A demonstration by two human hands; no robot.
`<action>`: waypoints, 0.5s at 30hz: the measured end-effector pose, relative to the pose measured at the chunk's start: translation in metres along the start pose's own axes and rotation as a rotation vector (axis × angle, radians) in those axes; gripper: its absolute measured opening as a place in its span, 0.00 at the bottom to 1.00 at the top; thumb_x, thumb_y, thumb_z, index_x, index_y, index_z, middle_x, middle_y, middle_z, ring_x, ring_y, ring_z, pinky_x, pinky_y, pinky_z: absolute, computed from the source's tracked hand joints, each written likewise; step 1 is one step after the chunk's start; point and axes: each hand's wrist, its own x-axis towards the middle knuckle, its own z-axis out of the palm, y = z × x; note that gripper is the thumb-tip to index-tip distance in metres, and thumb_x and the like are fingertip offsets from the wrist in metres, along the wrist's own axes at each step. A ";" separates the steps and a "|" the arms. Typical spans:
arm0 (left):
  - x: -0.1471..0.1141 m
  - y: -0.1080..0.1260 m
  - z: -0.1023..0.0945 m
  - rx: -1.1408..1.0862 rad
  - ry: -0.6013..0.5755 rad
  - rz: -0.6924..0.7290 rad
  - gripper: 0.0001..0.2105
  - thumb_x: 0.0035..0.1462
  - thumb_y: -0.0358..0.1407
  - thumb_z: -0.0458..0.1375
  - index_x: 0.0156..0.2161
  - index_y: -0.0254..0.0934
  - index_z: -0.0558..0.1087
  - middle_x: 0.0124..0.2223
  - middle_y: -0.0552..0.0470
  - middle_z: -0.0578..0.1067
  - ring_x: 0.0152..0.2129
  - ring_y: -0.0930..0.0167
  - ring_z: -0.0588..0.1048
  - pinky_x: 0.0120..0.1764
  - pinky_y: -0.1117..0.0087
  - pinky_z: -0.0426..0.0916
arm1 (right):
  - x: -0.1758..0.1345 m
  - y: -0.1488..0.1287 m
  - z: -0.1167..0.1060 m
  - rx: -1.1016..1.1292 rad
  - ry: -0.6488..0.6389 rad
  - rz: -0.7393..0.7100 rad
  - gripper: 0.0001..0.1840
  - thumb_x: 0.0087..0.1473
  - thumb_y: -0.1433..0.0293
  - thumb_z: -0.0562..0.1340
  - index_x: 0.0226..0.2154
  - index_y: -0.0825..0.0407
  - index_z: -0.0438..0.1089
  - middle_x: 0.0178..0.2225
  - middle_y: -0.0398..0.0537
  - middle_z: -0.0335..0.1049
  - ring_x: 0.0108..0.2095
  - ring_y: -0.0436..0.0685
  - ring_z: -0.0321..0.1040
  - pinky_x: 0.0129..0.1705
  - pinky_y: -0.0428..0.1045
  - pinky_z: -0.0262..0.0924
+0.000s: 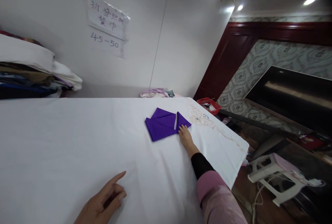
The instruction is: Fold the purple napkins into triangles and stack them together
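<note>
A purple cloth napkin (pixel 164 126), folded into a flat angular shape, lies on the white tablecloth (pixel 85 141). At its right end a triangular part (pixel 183 119) is parted from the rest by a narrow white gap. My right hand (pixel 185 137) reaches across the table, its bent fingers on the lower edge of that triangle. Nearer to me, my left hand (pixel 106 199) hovers at the bottom of the view, away from the napkin. Its index finger points out, the others curl loosely, and nothing is in it.
Folded clothes (pixel 33 72) are piled at the back left, and crumpled cloth (pixel 155 93) lies behind the table. A red basket (pixel 209 105) sits by the right corner. On the floor at right stands a stool (pixel 281 175) with cables. A handwritten sign (pixel 107 25) hangs on the wall.
</note>
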 end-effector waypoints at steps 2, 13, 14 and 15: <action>0.001 -0.002 0.000 -0.006 -0.007 0.001 0.26 0.52 0.52 0.51 0.55 0.46 0.61 0.32 0.58 0.73 0.29 0.72 0.74 0.37 0.73 0.69 | 0.002 -0.003 0.001 -0.033 -0.023 -0.011 0.20 0.58 0.70 0.51 0.50 0.52 0.67 0.56 0.51 0.60 0.62 0.59 0.45 0.61 0.57 0.41; 0.000 -0.002 0.000 -0.036 -0.036 0.002 0.26 0.53 0.51 0.51 0.56 0.46 0.60 0.31 0.59 0.73 0.28 0.72 0.73 0.36 0.73 0.69 | -0.004 -0.013 -0.010 -0.099 -0.147 -0.052 0.26 0.51 0.77 0.52 0.54 0.53 0.63 0.59 0.52 0.56 0.61 0.60 0.46 0.60 0.59 0.39; 0.001 -0.004 -0.001 -0.035 -0.043 0.006 0.26 0.53 0.51 0.51 0.56 0.46 0.60 0.31 0.59 0.72 0.28 0.72 0.73 0.37 0.73 0.69 | -0.004 -0.012 -0.012 -0.095 -0.154 -0.055 0.28 0.50 0.77 0.53 0.55 0.52 0.63 0.59 0.52 0.56 0.62 0.61 0.45 0.60 0.59 0.38; 0.001 -0.005 0.000 -0.034 -0.046 0.010 0.26 0.54 0.50 0.51 0.57 0.46 0.60 0.31 0.59 0.72 0.28 0.72 0.73 0.36 0.73 0.69 | -0.004 -0.011 -0.013 -0.090 -0.156 -0.057 0.29 0.49 0.77 0.53 0.55 0.52 0.63 0.59 0.52 0.55 0.62 0.61 0.44 0.61 0.59 0.38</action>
